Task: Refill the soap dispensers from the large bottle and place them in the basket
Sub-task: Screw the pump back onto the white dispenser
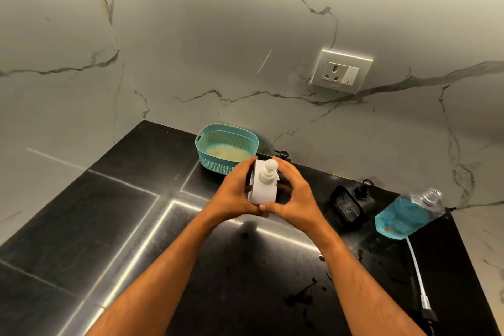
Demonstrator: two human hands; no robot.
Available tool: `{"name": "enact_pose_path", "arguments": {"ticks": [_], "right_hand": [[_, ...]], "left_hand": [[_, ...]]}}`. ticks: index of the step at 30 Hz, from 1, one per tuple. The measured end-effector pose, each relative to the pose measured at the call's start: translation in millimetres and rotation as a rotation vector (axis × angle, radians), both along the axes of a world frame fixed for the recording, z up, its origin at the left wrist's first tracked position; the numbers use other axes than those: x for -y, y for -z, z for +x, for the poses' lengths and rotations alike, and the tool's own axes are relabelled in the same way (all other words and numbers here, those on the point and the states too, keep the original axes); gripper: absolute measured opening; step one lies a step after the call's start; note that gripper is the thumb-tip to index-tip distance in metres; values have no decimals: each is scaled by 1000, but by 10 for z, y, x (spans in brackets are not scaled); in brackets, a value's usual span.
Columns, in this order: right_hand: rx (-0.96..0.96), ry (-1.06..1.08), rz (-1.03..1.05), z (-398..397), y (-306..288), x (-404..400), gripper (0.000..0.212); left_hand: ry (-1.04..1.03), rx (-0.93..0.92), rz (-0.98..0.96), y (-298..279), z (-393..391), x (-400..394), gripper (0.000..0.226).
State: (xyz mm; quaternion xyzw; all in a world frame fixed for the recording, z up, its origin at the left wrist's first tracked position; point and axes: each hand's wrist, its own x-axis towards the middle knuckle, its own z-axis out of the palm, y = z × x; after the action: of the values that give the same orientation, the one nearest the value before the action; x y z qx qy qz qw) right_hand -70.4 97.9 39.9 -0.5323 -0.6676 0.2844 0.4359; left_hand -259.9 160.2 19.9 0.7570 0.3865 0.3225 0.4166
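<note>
Head view: one wide look down over a black counter (109, 213) set against a marble wall (191, 49).
White dispenser (262, 185): up off the counter between both hands, pump head (268, 169) on top, tipped a little toward the camera.
Left hand (236, 194): wrapped on the dispenser's left side, fingers curled over the top edge, thumb underneath at the front corner.
Right hand (296, 195): cupped round the right side, fingers arched over the top near the pump, thumb meeting the left thumb at the bottom. Both hands are holding the one dispenser.
Basket (203, 144): teal, perforated, sitting on the counter against the wall, just behind the hands and a touch left; a pale patch shows on its floor. The white dispenser is in front of it, not inside.
Black dispenser (351, 203): on the counter to the right of the hands, a mesh tray at the front and a black pump at the back.
Second black pump (283, 155): peeking out behind the right hand's fingers; the body under it is hidden.
Large bottle (406, 215): clear, blue liquid inside, far right, leaning, neck open at the top.
White cable (417, 273): running down the counter's right side below the bottle.
Wall socket (341, 71): on the marble, above the black dispenser.
</note>
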Motion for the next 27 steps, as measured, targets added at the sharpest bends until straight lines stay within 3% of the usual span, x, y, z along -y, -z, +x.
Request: {"name": "enact_pose_path", "arguments": {"ticks": [11,17,27], "right_hand": [[6,29,65,-322,-302,-1094,101],[35,84,49,-410,-291,-1599,92],[254,189,-175,-405,-56,-2124,86]], "left_hand": [[-18,-21,-14,-554,-270,-952,99],[27,-120,-113,-626,-281,-1494,118],[67,-168,-217,-214,-142,-1998,117]]}}
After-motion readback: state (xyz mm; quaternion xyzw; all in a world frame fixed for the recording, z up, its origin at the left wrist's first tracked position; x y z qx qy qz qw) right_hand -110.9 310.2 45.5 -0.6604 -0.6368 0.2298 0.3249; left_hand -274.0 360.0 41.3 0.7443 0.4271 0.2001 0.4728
